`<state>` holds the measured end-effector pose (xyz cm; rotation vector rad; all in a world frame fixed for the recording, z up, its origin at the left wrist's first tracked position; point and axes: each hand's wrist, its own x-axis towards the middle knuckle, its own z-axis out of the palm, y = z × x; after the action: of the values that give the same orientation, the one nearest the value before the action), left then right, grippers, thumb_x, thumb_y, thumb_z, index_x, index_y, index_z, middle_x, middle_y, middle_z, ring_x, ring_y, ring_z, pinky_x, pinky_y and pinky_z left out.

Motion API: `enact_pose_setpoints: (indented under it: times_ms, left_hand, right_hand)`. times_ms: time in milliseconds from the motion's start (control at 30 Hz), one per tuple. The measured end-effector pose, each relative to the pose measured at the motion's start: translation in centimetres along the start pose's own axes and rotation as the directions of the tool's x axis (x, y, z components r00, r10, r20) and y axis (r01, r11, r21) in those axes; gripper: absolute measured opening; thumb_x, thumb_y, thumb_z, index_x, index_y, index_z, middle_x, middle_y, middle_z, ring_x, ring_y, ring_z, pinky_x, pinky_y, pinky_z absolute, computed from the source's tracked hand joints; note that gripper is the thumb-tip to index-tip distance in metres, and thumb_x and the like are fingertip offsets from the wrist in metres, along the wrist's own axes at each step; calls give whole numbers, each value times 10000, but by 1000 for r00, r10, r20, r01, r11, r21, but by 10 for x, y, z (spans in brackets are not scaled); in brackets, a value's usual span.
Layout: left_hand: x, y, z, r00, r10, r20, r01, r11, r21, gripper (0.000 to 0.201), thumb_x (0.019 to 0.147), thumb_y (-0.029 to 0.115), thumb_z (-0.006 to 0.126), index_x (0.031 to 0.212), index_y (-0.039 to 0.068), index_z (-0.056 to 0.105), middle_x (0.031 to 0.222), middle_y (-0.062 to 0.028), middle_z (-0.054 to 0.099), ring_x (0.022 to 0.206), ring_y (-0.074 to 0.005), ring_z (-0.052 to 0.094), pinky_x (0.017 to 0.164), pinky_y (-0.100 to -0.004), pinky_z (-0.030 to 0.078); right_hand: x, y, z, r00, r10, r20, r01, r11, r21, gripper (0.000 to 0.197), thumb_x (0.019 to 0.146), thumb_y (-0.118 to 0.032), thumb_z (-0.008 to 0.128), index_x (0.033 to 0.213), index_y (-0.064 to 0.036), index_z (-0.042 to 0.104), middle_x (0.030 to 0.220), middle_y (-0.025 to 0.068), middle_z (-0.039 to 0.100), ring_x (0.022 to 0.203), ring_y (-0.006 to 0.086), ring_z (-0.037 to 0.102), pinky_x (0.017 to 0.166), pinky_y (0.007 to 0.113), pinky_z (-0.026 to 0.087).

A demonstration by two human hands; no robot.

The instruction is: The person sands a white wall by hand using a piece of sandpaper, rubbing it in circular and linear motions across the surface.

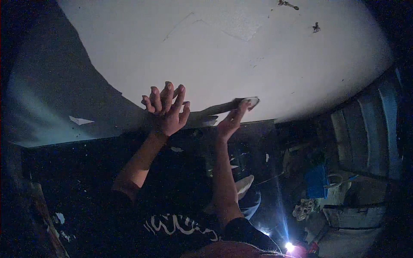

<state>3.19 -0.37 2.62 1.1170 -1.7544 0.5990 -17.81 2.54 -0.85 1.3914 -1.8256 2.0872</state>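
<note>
A large pale surface spreads over the upper part of the view, with a peeled-looking patch and dark marks on it. Against its lower edge, my left hand is held up with its fingers spread and nothing in it. Farther right, my right hand is raised with its fingertips closed on a small flat whitish piece with a dark rim. That piece is close to the pale surface; its exact kind is blurred. A dark shadow runs along the surface between the two hands.
At the lower right are a blue container, a crumpled cloth-like heap and a grey bin. A bright light shines near the bottom edge. White flakes dot the dark area at left, including a pale scrap.
</note>
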Motion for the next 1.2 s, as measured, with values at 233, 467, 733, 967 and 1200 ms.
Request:
enact_pose_setpoints:
  times_ms: [233,467,733,967,1200]
  left_hand:
    - [3,2,-7,998,-15,60,16,999,-28,619,930,409,574,1497,208,430,1625,-147,217,1505,-429,-28,1158,-608,-92]
    - [-2,-4,-3,998,-26,62,28,999,-39,617,930,421,570,1491,200,440,1627,-147,214,1508,-421,-36,1161,-607,-86]
    - [1,-1,-2,1000,-3,28,3,1000,-18,652,922,416,582,1512,202,406,1636,-132,189,1510,-411,-49,1171,-593,-91]
    - [3,1,-2,1000,-10,18,10,1000,-8,663,924,419,581,1522,206,390,1638,-130,178,1511,-411,-42,1167,-600,-90]
    - [3,0,-4,1000,-3,22,4,1000,-29,652,926,417,580,1517,210,398,1634,-131,192,1509,-414,-21,1163,-605,-82]
  right_hand:
    - [-27,-31,12,831,-343,438,474,848,-236,542,930,-79,566,1453,-19,438,1550,270,318,1450,482,254,1132,546,299]
    - [-15,-23,11,855,-435,282,505,822,-263,530,934,-54,557,1455,-92,474,1502,269,376,1332,462,416,1081,536,348]
    - [16,8,1,998,55,-34,-50,989,139,605,1009,-75,453,1565,-69,217,1604,210,210,1488,353,221,1164,459,311]
    - [13,61,-21,883,470,5,-466,874,139,562,1074,-310,393,1539,-17,279,1588,198,293,1437,280,331,1146,403,298]
    - [14,17,-3,988,89,-123,-46,948,316,430,1056,-141,409,1456,14,409,1530,194,373,1398,280,381,1149,403,301]
